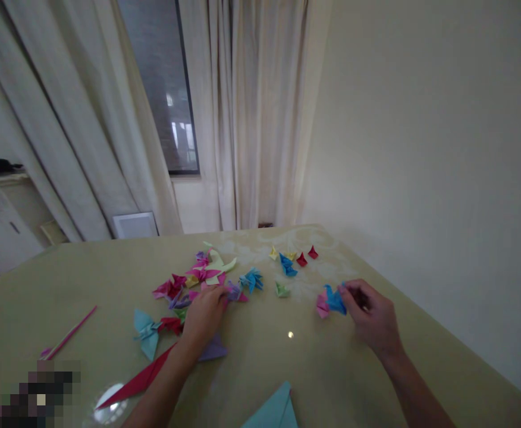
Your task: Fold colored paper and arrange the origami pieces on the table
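My right hand pinches a small blue folded-paper piece between thumb and fingers. A pink folded-paper piece is right beside the blue one; whether they touch the table is hard to tell. Over the heap of coloured origami stretches my left hand, its fingers curled down among the pieces; what they grip is hidden. Closest to those fingertips is a purple folded piece. Pink origami and a pale green one lie just beyond. A light-blue paper figure sits to the right.
Small yellow, red and blue pieces stand towards the back of the table, with a green one nearer. A turquoise paper, a long red paper and a thin pink stick lie in front. The wall borders the right edge.
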The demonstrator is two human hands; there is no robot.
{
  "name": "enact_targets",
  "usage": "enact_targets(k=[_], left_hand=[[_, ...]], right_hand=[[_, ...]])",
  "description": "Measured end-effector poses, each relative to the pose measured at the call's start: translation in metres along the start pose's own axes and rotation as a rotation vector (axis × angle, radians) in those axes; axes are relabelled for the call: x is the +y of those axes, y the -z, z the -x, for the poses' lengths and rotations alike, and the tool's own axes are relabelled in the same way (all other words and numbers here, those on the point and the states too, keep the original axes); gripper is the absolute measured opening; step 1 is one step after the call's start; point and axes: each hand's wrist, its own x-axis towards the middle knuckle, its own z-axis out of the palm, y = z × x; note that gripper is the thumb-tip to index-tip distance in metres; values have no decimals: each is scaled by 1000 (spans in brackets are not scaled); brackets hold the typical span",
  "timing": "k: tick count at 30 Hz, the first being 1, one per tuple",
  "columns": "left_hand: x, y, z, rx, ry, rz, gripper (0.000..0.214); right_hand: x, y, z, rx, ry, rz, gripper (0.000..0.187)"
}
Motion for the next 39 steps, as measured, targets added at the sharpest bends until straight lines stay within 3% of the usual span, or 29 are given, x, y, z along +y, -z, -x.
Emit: enact_targets(k=[3, 8, 14, 17, 19, 22, 25, 30, 34, 39], left_hand=[[10, 10, -3, 37, -30, 44, 27], [37, 24, -1, 43, -154, 215, 13], [59, 15, 9, -69, -224, 437, 12], [68, 8, 14, -114, -244, 431, 16], [75, 3, 19, -138, -265, 431, 17], [87, -2, 27, -174, -318, 409, 20], [95, -6, 34, -180, -354, 389, 22], [100, -11, 38, -184, -377, 381, 21], [89, -17, 35, -228, -339, 305, 28], [59, -23, 9, -153, -158, -29, 44]], right_hand=[[15, 19, -8, 37, -23, 163, 42], [28, 31, -14, -74, -68, 539, 52], [28, 29, -13, -106, -160, 771, 50], [24, 26, -11, 1, -136, 695, 50], [14, 18, -6, 34, -61, 497, 54], [-11, -3, 9, -137, 120, 159, 48], [-37, -28, 27, -345, 256, 61, 34], [-46, -52, 39, -521, 216, 6, 18], [-33, -41, 27, -626, 138, 0, 18], [-13, 0, 3, -636, 51, 79, 31]])
